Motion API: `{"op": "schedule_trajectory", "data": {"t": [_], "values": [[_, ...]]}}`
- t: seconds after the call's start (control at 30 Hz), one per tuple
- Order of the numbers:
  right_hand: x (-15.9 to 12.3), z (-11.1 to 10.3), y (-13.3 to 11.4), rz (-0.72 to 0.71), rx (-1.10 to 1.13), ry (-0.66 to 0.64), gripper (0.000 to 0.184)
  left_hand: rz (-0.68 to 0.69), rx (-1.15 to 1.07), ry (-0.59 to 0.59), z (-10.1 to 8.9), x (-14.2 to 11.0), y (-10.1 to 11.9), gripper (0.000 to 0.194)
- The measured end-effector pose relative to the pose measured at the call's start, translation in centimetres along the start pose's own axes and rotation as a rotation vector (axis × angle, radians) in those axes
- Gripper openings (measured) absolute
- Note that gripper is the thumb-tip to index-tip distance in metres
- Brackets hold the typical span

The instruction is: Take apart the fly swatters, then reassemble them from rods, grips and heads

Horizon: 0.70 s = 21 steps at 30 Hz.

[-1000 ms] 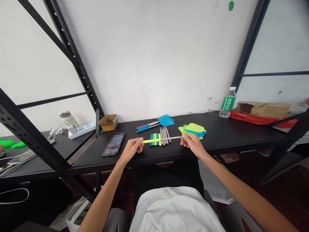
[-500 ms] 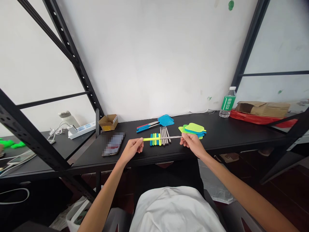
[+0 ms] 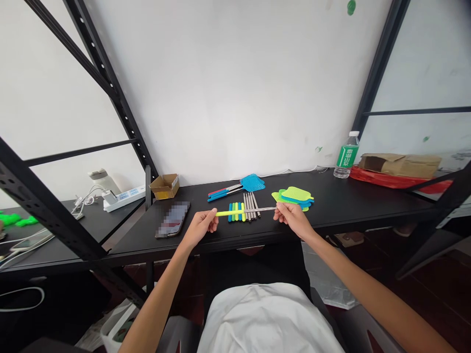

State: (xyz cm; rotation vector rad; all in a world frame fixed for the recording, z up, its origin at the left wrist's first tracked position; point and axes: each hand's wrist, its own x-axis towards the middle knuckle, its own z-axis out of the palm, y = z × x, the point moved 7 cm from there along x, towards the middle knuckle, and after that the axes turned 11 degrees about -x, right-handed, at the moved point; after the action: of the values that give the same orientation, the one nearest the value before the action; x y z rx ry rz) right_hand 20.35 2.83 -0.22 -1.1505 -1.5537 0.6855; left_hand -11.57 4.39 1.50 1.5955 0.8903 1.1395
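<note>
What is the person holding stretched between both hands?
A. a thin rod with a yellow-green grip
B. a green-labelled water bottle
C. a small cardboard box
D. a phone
A: the left hand pinches the grip end and the right hand the metal end of the rod with a yellow-green grip, above the black table.

The person wears a white top point(image 3: 265, 318), and both forearms are bare, without sleeves.

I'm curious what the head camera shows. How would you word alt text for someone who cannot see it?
Two bare hands hold a thin rod with a yellow grip level above a black table: the left hand pinches the yellow grip end, the right hand the metal end. Beneath lie a row of coloured handles and metal rods, with green and blue plastic swatter heads beside the right hand.
</note>
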Motion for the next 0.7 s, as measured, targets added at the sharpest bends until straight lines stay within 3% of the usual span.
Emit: {"op": "schedule_trajectory", "data": {"t": [0.7], "values": [[0.0,0.0,-0.1,0.014,0.004,0.010,0.056,0.024,0.004,-0.014,0.7,-0.4,1.3,0.037]]}}
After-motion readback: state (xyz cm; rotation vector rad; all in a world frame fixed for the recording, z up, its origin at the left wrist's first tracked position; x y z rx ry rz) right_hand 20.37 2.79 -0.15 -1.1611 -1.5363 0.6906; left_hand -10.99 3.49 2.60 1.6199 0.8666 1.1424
